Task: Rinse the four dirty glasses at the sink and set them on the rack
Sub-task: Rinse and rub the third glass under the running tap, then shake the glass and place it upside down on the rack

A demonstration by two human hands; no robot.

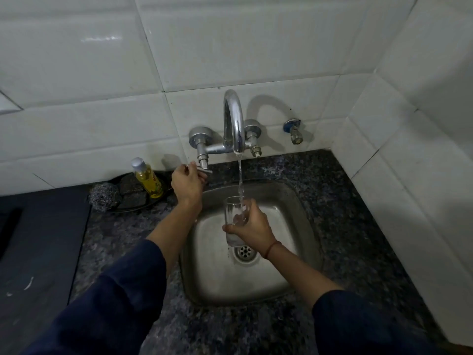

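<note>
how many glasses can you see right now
1. The glass is held upright in the right hand, under the running tap above the sink. The other three are not in view.

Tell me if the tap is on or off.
On. A stream of water falls from the spout into the glass that the right hand holds above the sink; the left hand grips the tap handle.

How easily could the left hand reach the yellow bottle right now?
Probably yes: the bottle stands just beside the left hand with nothing between them, but the hand would first have to let go of the tap handle.
</note>
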